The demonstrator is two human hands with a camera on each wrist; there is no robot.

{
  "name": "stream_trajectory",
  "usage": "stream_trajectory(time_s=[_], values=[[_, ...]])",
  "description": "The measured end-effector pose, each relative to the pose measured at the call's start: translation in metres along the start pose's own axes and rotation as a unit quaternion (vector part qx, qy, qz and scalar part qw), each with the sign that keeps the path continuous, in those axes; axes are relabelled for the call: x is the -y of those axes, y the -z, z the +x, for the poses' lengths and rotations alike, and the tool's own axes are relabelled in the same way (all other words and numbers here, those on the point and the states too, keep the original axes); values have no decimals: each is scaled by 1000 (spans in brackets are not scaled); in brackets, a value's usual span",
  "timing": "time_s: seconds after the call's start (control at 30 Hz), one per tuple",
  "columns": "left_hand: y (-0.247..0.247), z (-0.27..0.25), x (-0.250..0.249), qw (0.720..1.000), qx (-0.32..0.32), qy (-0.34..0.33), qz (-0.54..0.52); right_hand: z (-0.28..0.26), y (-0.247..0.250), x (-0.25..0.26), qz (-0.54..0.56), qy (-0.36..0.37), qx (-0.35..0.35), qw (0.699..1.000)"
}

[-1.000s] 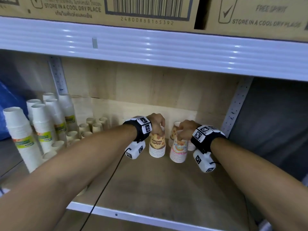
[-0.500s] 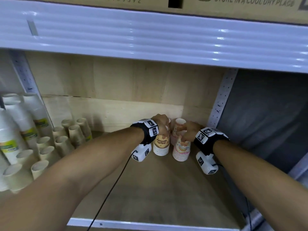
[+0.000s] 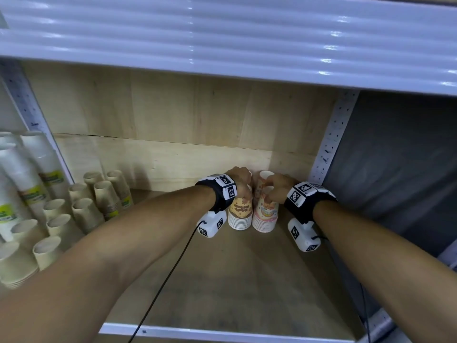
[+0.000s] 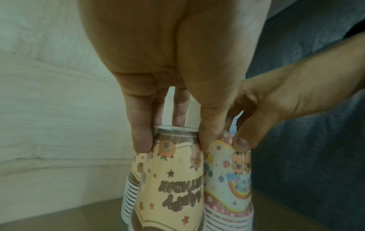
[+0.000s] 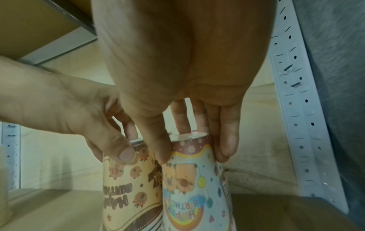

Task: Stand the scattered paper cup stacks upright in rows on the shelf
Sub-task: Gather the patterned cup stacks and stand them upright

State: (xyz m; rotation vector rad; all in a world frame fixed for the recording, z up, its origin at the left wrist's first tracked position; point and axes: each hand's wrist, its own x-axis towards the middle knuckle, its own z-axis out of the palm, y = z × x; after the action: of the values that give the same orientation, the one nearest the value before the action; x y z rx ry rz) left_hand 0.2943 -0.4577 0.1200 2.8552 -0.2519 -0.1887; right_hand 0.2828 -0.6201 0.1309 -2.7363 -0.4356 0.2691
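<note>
Shelf [image 3: 222, 280]: plain stacks [image 3: 103, 196] at left stood in rows already. Back right corner: two printed stacks upright, touching, more behind. My left hand [image 3: 238, 180] pinched the tan stack [image 3: 239, 212]; my right hand [image 3: 278, 188] pinched the pink stack [image 3: 265, 216]. I judged little remained: release both.

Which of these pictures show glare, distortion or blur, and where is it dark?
Head view: white glare streaks on the upper shelf edge; wide-angle bending stretches the forearms; a shadow beside the left hand. Left wrist view: greenish and dim, the yellow cup stack is slightly soft. Right wrist view: the palm of the right hand is near and dark.
</note>
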Motion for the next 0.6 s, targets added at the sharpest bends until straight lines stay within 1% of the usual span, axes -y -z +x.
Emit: stream_trajectory(time_s=[0.37,0.5,0.6], values=[[-1,-5,-6,1000,3,-1,-10,0,-2,-1,20,1,-12,1000],[3,-9,-7,1000,10,-5,-17,-1,-2,2,16,-20,-11,1000],[8,-19,-6,1000,-4,-12,-12,-4,-2,4,13,-30,-8,999]])
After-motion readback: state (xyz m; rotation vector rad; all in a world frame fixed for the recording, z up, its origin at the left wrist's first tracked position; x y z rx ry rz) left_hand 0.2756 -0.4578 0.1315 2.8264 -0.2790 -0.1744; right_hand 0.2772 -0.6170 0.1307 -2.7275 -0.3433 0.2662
